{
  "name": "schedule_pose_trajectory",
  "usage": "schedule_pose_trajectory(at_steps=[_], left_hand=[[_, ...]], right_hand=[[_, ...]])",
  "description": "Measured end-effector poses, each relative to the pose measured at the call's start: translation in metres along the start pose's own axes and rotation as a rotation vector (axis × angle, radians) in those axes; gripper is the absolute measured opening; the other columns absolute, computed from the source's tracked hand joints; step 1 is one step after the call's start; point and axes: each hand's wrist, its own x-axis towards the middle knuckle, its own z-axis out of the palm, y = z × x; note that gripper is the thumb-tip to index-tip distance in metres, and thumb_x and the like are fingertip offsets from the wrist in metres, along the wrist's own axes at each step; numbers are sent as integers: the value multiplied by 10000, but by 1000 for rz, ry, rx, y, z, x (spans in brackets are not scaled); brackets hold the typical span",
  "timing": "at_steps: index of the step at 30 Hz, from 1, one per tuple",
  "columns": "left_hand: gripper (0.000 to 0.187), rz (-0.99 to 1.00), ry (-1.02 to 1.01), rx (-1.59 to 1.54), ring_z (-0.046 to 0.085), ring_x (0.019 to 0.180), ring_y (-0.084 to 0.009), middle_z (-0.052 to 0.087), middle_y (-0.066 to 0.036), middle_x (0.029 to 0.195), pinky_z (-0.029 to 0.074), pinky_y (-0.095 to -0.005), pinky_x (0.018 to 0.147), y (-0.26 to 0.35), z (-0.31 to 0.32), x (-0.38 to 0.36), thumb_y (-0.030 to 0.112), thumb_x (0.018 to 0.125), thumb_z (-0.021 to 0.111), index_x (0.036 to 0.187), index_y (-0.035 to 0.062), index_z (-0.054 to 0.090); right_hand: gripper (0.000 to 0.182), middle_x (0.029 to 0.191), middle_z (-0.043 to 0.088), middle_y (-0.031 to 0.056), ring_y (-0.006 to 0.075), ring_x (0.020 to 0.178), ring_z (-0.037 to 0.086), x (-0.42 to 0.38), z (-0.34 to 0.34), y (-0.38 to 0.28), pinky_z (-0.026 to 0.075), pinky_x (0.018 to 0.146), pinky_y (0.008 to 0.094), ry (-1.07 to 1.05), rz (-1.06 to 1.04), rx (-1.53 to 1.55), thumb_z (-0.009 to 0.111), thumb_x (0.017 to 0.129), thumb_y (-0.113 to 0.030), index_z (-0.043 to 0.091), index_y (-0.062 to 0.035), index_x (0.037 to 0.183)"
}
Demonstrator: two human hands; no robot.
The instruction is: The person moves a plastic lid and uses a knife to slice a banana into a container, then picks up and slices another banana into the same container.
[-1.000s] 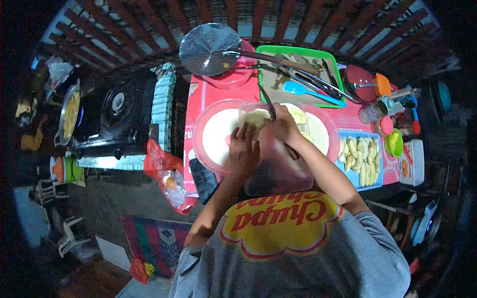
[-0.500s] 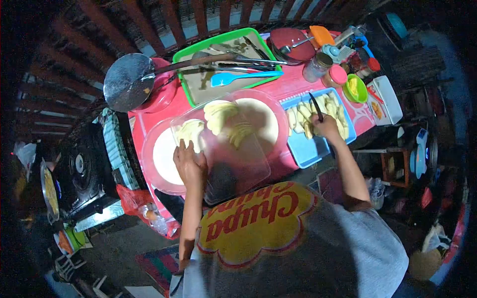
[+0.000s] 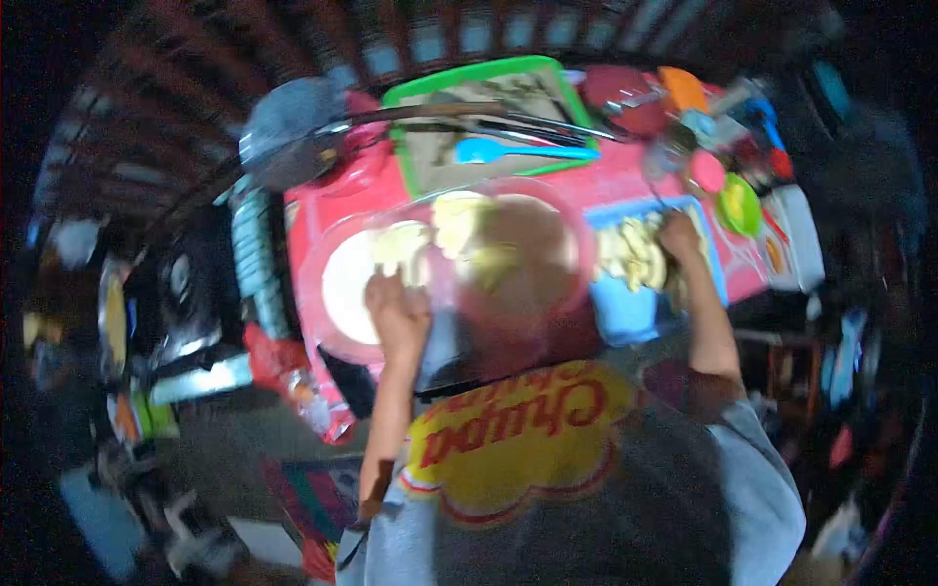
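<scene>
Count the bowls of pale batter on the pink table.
2: the left bowl, by the left hand, and the right bowl, partly covered by the clear plastic container. Clutter might hide others.

- Between the green tray (image 3: 402,176) and blue tray (image 3: 625,317), a strip of table (image 3: 616,178) offers passage.
- A long handle (image 3: 440,110) crosses the green tray.
- Jars (image 3: 705,172) crowd beyond the blue tray.

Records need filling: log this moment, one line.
Left hand: at clear plastic container | Right hand: at peeled bananas, blue tray | Blue spatula: on green-rimmed tray

Dim, motion-blurred, dark warped edges
</scene>
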Motion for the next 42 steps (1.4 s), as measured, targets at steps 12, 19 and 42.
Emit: schedule_pose_trajectory(at_steps=[12, 19, 42], left_hand=[[489, -133, -47, -61, 312, 1062, -396, 336, -237, 1178, 263, -445, 901, -6, -3, -4, 179, 653, 586, 1106, 51, 454], [476, -113, -12, -111, 300, 1064, -399, 343, -241, 1148, 261, -457, 886, -5, -13, -5, 146, 660, 567, 1107, 46, 436], [421, -894, -341, -1894, 500, 652, -145, 510, -52, 817, 421, -250, 564, 17, -15, 8, 441, 838, 326, 1053, 86, 398]], right_hand=[[380, 836, 559, 168, 305, 760, 544, 52, 60, 72, 435, 659, 372, -53, -88, 396, 582, 571, -208, 504, -24, 895], [443, 830, 562, 115, 228, 771, 546, 8, 30, 39, 426, 690, 321, 128, -161, 380, 580, 588, -163, 448, -34, 991], [221, 869, 571, 158, 285, 818, 555, -96, -77, -280, 424, 703, 326, -205, -562, 859, 557, 710, -114, 556, -56, 923]])
